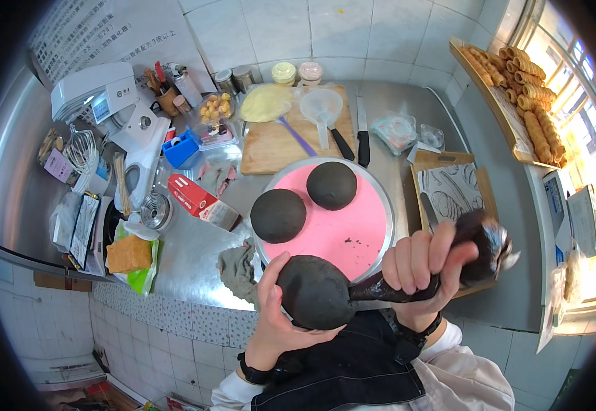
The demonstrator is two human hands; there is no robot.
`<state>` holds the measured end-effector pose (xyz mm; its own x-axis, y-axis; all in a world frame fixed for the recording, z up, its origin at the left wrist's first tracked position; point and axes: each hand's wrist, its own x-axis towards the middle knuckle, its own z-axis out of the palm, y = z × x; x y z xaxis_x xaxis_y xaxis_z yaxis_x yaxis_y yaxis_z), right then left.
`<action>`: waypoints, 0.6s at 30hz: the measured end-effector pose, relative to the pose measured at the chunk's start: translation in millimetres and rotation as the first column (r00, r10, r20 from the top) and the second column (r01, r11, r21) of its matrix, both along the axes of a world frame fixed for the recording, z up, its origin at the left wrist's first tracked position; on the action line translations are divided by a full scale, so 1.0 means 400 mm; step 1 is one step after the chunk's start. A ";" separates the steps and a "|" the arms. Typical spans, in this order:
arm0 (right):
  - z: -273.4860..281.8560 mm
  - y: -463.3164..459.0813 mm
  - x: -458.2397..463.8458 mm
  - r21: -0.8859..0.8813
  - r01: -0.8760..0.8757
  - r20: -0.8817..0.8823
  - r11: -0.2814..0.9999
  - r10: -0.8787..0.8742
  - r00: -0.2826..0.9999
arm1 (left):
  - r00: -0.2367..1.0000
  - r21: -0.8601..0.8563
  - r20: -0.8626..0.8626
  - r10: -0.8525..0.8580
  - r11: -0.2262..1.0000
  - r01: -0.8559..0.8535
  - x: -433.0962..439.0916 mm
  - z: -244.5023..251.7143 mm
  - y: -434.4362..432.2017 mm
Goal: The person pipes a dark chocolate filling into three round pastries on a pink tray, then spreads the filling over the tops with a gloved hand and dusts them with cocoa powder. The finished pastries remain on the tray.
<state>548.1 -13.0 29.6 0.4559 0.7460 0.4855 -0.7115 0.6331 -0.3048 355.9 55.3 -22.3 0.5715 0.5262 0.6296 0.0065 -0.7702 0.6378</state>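
My left hand (273, 316) cups a round black bun (316, 292) just above the near edge of the worktop. In my right hand (423, 267) is a piping bag (475, 239) with dark filling, its top twisted and squeezed in my fist. The bag's narrow tip meets the right side of the bun; whether it goes inside cannot be made out. Two more black buns, one at left (278, 216) and one farther back (331, 186), rest on a round pink mat (323, 241) with a metallic rim. Dark crumbs lie on the mat's right part.
A grey cloth (239, 269) and a red carton (203, 200) lie left of the mat. Behind it are a wooden board (264, 149), a funnel (321, 108) and a knife (362, 133). A stand mixer (123, 118) stands left; pastry horns (534, 97) fill a right-hand tray.
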 end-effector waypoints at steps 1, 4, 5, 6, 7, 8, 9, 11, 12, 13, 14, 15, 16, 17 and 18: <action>-0.001 0.003 0.001 -0.019 -0.017 0.050 1.000 0.018 0.999 | 1.000 0.012 -0.018 0.017 1.000 -0.017 0.001 -0.002 0.000; 0.001 0.007 -0.007 -0.040 -0.075 0.282 0.996 0.083 0.956 | 0.999 0.029 -0.018 0.036 0.999 -0.036 0.006 -0.007 0.000; 0.003 0.007 -0.008 -0.047 -0.090 0.355 0.995 0.101 0.929 | 1.000 0.018 -0.009 0.025 1.000 -0.025 0.007 -0.008 0.001; 0.007 0.004 -0.007 -0.058 -0.104 0.425 0.993 0.118 0.897 | 1.000 0.009 -0.003 0.017 1.000 -0.017 0.008 -0.009 0.000; 0.009 0.002 -0.009 -0.095 -0.106 0.465 0.990 0.138 0.875 | 1.000 -0.002 -0.014 0.016 1.000 -0.016 0.008 -0.009 0.000; 0.012 -0.002 -0.007 -0.166 -0.112 0.439 0.980 0.175 0.882 | 0.999 -0.010 -0.028 0.020 1.000 -0.020 0.008 -0.009 -0.001; 0.014 -0.006 -0.014 -0.172 -0.096 0.284 0.980 0.143 0.948 | 0.999 -0.007 -0.022 0.026 1.000 -0.026 0.007 -0.008 -0.002; 0.013 -0.008 -0.014 -0.180 -0.095 0.165 0.979 0.125 0.978 | 1.000 -0.002 -0.017 -0.002 1.000 0.002 0.007 -0.008 -0.005; 0.012 -0.009 -0.014 -0.166 -0.096 0.158 0.981 0.122 0.980 | 0.999 -0.023 -0.053 0.001 1.000 -0.002 0.008 -0.007 -0.006; 0.010 -0.009 -0.016 -0.152 -0.098 0.152 0.984 0.121 0.981 | 0.996 -0.043 -0.088 0.004 0.999 -0.008 0.007 -0.007 -0.007; 0.008 -0.009 -0.017 -0.133 -0.105 0.131 0.986 0.123 0.984 | 0.996 -0.043 -0.089 -0.004 0.999 0.000 0.007 -0.006 -0.006; 0.005 -0.008 -0.016 -0.134 -0.102 0.138 0.986 0.121 0.983 | 0.996 -0.043 -0.091 -0.013 0.999 0.009 0.008 -0.006 -0.006; 0.004 -0.008 -0.017 -0.132 -0.105 0.130 0.986 0.122 0.984 | 0.995 -0.045 -0.093 -0.024 0.999 0.020 0.009 -0.006 -0.005; 0.003 -0.008 -0.016 -0.110 -0.118 0.110 0.987 0.130 0.985 | 0.997 -0.031 -0.072 -0.030 0.999 0.027 0.010 -0.007 -0.004; 0.003 -0.009 -0.015 -0.132 -0.100 0.119 0.986 0.116 0.986 | 0.998 -0.017 -0.051 -0.036 0.999 0.035 0.012 -0.008 -0.003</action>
